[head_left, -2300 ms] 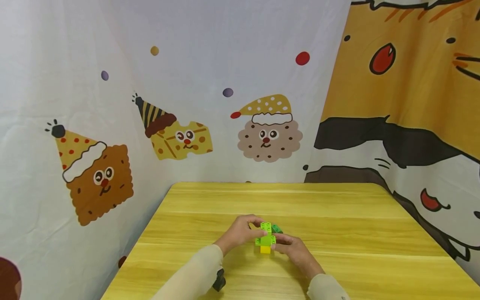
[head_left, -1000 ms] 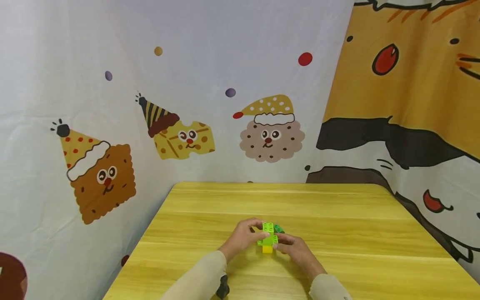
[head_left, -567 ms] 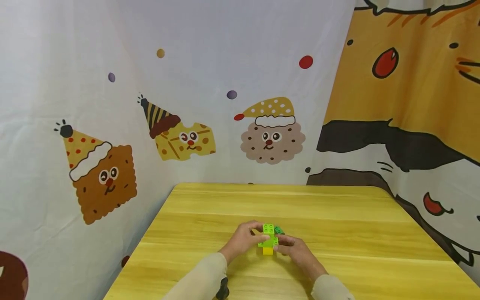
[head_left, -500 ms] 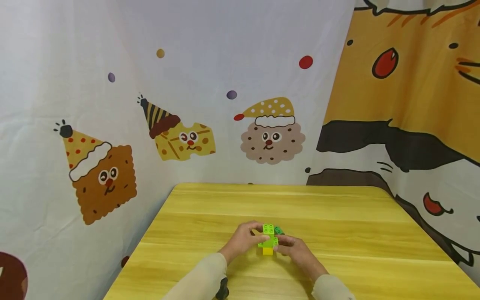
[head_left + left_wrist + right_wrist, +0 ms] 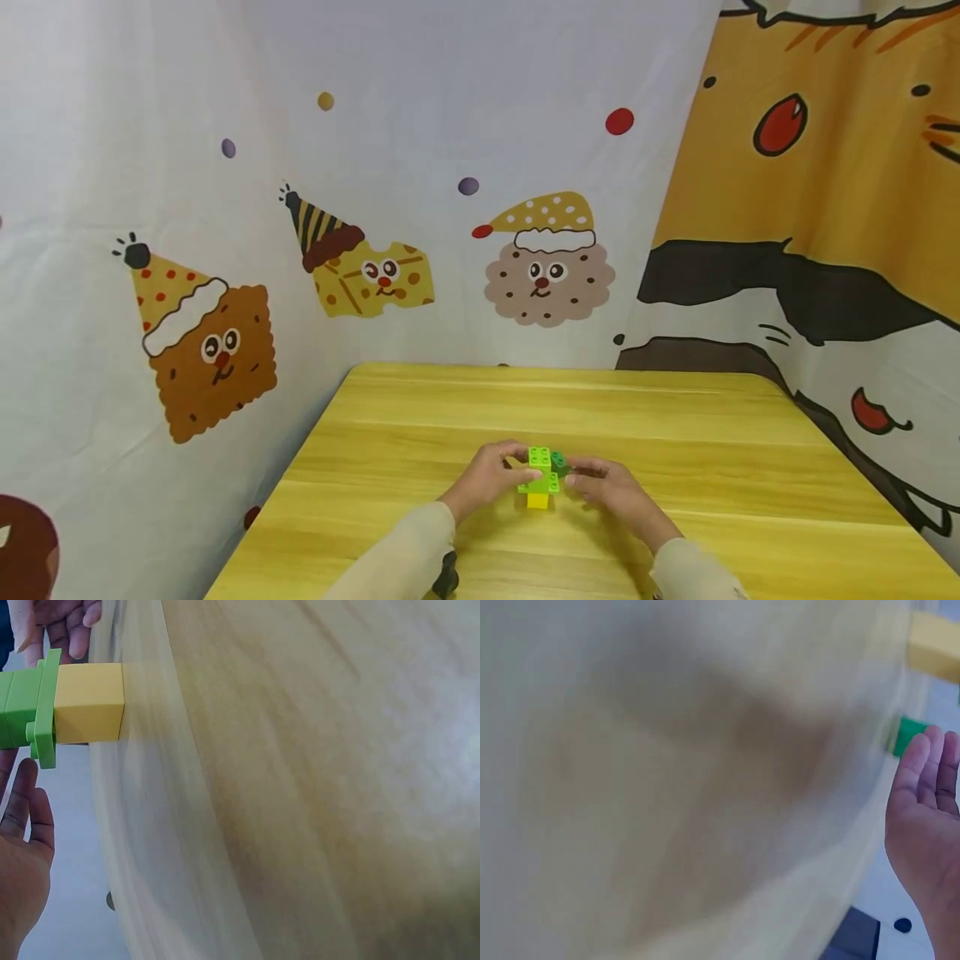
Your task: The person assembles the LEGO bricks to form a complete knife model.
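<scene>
A small stack of toy building blocks (image 5: 537, 481) stands upright on the table, with light green bricks on top and a yellow brick (image 5: 90, 703) at the bottom. My left hand (image 5: 487, 479) pinches the light green part, its thumb across the front and its other fingers partly hidden behind. To the right of and behind the stack lies a dark green brick (image 5: 558, 463). My right hand (image 5: 618, 492) is apart from the stack, fingertips close beside the dark green brick; whether they touch it I cannot tell. In the right wrist view its fingers (image 5: 930, 769) look extended.
The wooden table (image 5: 420, 408) extends on all sides of the blocks. Behind it hangs a white curtain (image 5: 420, 150) printed with cartoon figures. A black object (image 5: 446, 575) sits at my left sleeve.
My right hand has left the light green bricks and shifted right, to beside the dark green brick. My left hand keeps its hold on the stack. The head view has turned slightly left.
</scene>
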`<state>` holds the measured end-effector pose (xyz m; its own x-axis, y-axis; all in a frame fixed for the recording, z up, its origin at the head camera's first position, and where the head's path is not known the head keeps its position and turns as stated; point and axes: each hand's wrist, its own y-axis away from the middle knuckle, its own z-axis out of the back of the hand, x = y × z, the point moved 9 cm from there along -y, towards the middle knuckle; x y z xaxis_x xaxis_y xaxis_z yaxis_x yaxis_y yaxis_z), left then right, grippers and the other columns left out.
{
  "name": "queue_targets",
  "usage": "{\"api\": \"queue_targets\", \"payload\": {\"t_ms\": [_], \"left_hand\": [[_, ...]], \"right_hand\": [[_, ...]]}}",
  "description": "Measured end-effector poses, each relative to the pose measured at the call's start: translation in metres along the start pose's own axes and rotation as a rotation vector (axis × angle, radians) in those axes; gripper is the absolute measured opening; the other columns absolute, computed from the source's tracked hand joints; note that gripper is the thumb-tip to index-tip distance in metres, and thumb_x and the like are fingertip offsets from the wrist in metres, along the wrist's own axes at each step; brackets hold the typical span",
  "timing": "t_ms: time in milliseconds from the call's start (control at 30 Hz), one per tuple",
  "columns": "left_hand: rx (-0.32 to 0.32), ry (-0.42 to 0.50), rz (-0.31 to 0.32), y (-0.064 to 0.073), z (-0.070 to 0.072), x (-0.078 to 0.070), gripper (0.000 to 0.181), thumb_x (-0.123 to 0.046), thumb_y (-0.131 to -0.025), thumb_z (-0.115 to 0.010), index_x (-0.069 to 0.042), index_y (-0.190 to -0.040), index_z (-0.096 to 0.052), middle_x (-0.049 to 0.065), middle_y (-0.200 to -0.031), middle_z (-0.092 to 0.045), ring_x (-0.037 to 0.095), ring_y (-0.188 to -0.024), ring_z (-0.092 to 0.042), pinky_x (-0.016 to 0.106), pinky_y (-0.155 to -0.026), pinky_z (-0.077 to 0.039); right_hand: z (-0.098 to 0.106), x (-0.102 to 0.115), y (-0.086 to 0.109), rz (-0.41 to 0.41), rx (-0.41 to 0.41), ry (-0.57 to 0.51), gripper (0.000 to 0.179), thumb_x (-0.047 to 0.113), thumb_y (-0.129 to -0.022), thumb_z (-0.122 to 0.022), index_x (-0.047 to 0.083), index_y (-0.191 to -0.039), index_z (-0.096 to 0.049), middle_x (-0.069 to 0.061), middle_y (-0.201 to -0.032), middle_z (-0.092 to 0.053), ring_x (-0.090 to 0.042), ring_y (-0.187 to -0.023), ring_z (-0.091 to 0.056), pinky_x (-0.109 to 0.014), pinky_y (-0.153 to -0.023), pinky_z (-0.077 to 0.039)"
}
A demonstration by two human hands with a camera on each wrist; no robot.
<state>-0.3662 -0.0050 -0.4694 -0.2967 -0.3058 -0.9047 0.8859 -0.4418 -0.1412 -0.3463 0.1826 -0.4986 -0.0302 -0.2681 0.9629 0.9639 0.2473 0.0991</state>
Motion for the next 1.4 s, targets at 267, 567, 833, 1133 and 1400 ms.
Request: {"api": "queue_targets", "payload": {"t_ms": [267, 567, 833, 1133, 1400], "left_hand": [[-0.006, -0.008, 0.016, 0.001, 0.002, 0.002, 0.024, -0.034, -0.089, -0.076, -0.023, -0.109, -0.073, -0.007, -0.105, -0.062, 0.020, -0.085, -0.059, 0.028, -0.069, -0.050], [-0.009, -0.020, 0.040, 0.001, 0.002, 0.002, 0.023, -0.037, -0.088, -0.076, -0.023, -0.108, -0.073, -0.005, -0.107, -0.061, 0.015, -0.081, -0.056, 0.030, -0.068, -0.049], [-0.004, -0.032, 0.025, 0.000, 0.003, 0.002, 0.022, -0.036, -0.088, -0.076, -0.024, -0.107, -0.073, -0.007, -0.106, -0.061, 0.014, -0.081, -0.056, 0.030, -0.069, -0.049], [0.000, -0.025, 0.006, -0.001, 0.001, 0.002, 0.024, -0.036, -0.090, -0.075, -0.025, -0.111, -0.073, -0.008, -0.106, -0.062, 0.014, -0.085, -0.056, 0.029, -0.072, -0.049], [-0.004, -0.010, 0.030, 0.000, 0.002, 0.005, 0.024, -0.039, -0.088, -0.075, -0.028, -0.109, -0.073, -0.009, -0.106, -0.061, 0.014, -0.080, -0.057, 0.029, -0.068, -0.051]], "right_hand": [[0.023, 0.009, -0.015, 0.032, -0.049, 0.219, 0.051, 0.022, -0.092, -0.072, -0.001, -0.135, -0.058, -0.016, -0.125, -0.062, -0.028, -0.109, -0.060, -0.044, -0.088, -0.051], [0.026, 0.001, -0.035, 0.057, -0.017, 0.274, 0.059, 0.024, -0.089, -0.076, 0.000, -0.139, -0.054, -0.022, -0.133, -0.056, -0.034, -0.117, -0.056, -0.045, -0.093, -0.049], [0.018, -0.003, -0.049, 0.038, 0.065, 0.282, 0.063, 0.022, -0.089, -0.076, 0.001, -0.143, -0.050, -0.023, -0.138, -0.053, -0.038, -0.122, -0.051, -0.051, -0.098, -0.045], [0.008, 0.002, -0.058, 0.068, 0.111, 0.323, 0.060, 0.012, -0.086, -0.078, -0.003, -0.139, -0.054, -0.024, -0.131, -0.058, -0.041, -0.121, -0.053, -0.053, -0.097, -0.045], [0.008, -0.002, -0.065, 0.057, 0.094, 0.329, 0.049, 0.005, -0.085, -0.077, -0.002, -0.131, -0.062, -0.009, -0.113, -0.065, -0.026, -0.102, -0.059, -0.042, -0.085, -0.051]]}}
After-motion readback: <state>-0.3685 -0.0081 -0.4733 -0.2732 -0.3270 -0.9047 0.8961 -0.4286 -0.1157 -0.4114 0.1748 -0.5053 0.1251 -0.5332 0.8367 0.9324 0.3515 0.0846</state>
